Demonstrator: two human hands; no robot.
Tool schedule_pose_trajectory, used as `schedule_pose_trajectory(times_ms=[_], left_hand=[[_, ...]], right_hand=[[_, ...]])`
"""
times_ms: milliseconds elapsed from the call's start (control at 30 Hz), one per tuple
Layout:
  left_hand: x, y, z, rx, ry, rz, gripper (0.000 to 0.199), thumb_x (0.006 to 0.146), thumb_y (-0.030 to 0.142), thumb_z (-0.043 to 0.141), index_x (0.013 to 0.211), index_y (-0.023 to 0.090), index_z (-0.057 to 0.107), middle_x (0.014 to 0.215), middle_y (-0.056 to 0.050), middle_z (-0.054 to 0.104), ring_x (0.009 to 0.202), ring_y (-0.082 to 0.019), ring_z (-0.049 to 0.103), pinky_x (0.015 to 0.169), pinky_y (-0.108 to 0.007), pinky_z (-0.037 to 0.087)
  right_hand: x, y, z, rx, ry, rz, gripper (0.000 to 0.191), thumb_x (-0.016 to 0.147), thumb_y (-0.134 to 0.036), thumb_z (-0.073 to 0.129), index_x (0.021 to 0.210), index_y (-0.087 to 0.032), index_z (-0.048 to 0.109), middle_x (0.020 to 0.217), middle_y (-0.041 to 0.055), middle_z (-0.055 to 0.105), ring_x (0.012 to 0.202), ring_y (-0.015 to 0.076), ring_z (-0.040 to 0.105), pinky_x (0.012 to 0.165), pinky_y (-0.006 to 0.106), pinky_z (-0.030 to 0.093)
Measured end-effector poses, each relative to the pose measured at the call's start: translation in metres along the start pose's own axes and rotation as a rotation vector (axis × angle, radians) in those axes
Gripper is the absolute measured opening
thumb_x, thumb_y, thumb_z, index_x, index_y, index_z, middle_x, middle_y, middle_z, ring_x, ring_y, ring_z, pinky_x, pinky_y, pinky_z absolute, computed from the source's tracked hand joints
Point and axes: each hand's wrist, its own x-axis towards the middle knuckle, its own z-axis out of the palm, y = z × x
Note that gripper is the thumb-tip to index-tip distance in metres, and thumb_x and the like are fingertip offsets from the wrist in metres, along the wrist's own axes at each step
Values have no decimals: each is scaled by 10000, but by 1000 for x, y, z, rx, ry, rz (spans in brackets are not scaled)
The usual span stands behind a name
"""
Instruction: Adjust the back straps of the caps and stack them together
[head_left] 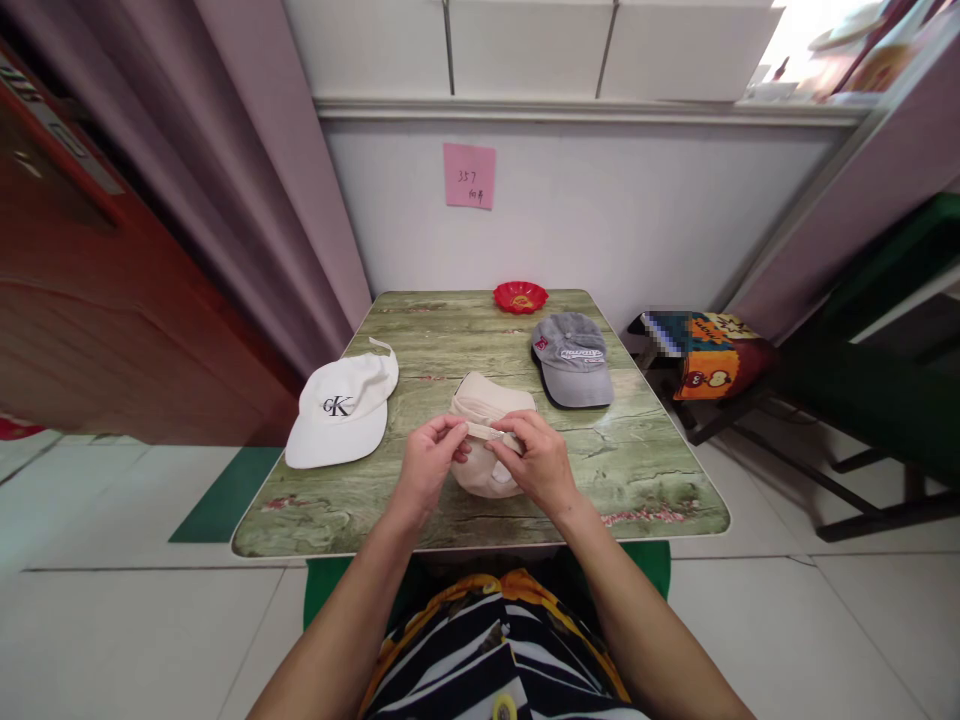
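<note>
A beige cap point(487, 482) lies upside down near the front middle of the table, its brim pointing away from me. My left hand point(433, 460) pinches the cap's back strap from the left between thumb and fingers. My right hand point(537, 458) pinches the same strap from the right, a short way along. To the left lies a white cap point(346, 410) with dark letters on its front and a loose strap end sticking up at the back. A grey cap point(574, 360) with a white and red design sits to the right, brim toward me.
A red scalloped dish point(520, 297) stands at the far edge of the wood-patterned table point(427, 335). A pink note point(469, 176) is stuck on the wall behind. At right are a stool with a colourful cloth point(709, 360) and a dark chair point(862, 410); a curtain point(247, 150) hangs left.
</note>
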Motion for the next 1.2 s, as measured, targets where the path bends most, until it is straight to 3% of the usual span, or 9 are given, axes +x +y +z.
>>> schedule_pose_trajectory(times_ms=[133,233,300,400,500,767,967,1067,1200], left_hand=[[5,10,-2,203,14,194,309,781,336,649,1021,141,651,924,-53,669,542,-87,534,526,-230,460],[13,25,0,396,-175,369,287,833,284,570,1075,182,686,1189,-89,638,551,-75,529,525,-230,457],[20,34,3,480,-332,402,288,855,286,541,1074,198,707,1118,-74,675,609,-104,560,546,-226,464],[30,42,6,562,-527,320,298,886,351,521,1023,180,724,854,-45,699,597,-127,563,525,-224,448],[37,44,4,566,-615,198,363,900,434,510,1001,151,714,671,-7,629,478,-104,493,450,-216,391],[45,48,-5,381,-632,-72,502,705,419,765,1111,133,687,534,41,546,424,-93,460,428,-208,363],[59,49,-8,231,-547,-119,361,683,412,788,910,147,698,542,24,568,451,-99,493,439,-202,380],[68,46,-11,183,-511,-132,351,673,386,800,890,141,675,563,13,595,470,-108,529,467,-216,432],[80,42,-17,180,-462,-69,343,665,371,804,878,143,662,629,11,619,498,-110,556,484,-224,464]], right_hand=[[-1,1,0,10,8,-13,171,832,-246,720,995,-200,700,971,83,685,924,203,667,818,306,537],[-2,2,0,22,5,-24,178,844,-261,710,1016,-214,699,989,81,689,948,205,667,841,315,540],[-3,3,-1,30,5,-30,180,852,-268,703,1025,-216,701,1002,83,694,952,203,667,851,318,539],[-2,5,-3,32,3,-35,191,856,-270,701,1039,-217,706,1014,86,704,955,204,671,850,318,537],[2,7,-8,40,-12,-33,204,856,-268,704,1055,-223,708,1014,77,723,951,203,679,850,315,534],[24,8,-14,91,-95,-57,212,874,-231,676,1084,-216,707,993,65,744,928,191,686,829,291,523],[44,15,-6,73,-125,-48,242,867,-294,682,1093,-210,695,984,74,734,912,195,675,808,297,522],[52,23,-2,13,-119,54,287,822,-316,718,1081,-195,704,950,80,734,829,194,669,738,289,517],[59,32,-1,22,-132,169,192,805,-280,706,975,-198,741,896,62,744,741,180,651,679,276,487]])
